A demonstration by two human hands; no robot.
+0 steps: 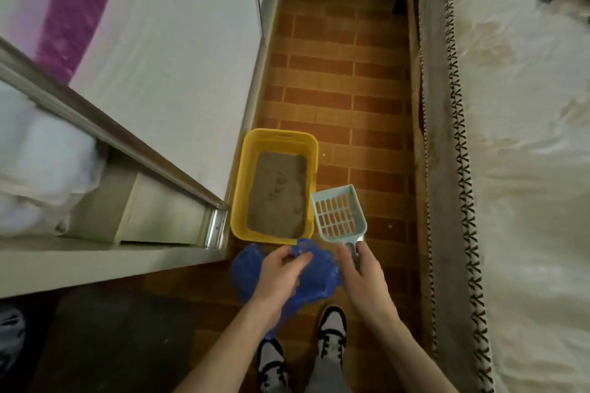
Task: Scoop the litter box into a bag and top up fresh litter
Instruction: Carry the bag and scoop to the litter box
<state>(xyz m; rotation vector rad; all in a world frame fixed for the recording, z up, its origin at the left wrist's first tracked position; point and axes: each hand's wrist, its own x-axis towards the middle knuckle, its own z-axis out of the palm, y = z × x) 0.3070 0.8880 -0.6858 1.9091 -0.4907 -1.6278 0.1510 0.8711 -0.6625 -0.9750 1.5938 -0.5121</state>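
A yellow litter box (241, 195) stands on the brick-pattern floor, filled with grey-brown litter (278, 195) that has a few dark clumps. My left hand (281, 271) grips a crumpled blue plastic bag (322, 281) just in front of the box's near edge. My right hand (364, 268) holds the handle of a pale blue slotted scoop (338, 214). The scoop's empty head hovers over the floor beside the box's right rim.
A white sliding wardrobe door (166, 73) and its metal track (217, 226) run along the left. A mattress (517, 169) with patterned trim lines the right side. The floor strip (344, 80) between them is narrow. My two sneakers (332, 335) stand below the hands.
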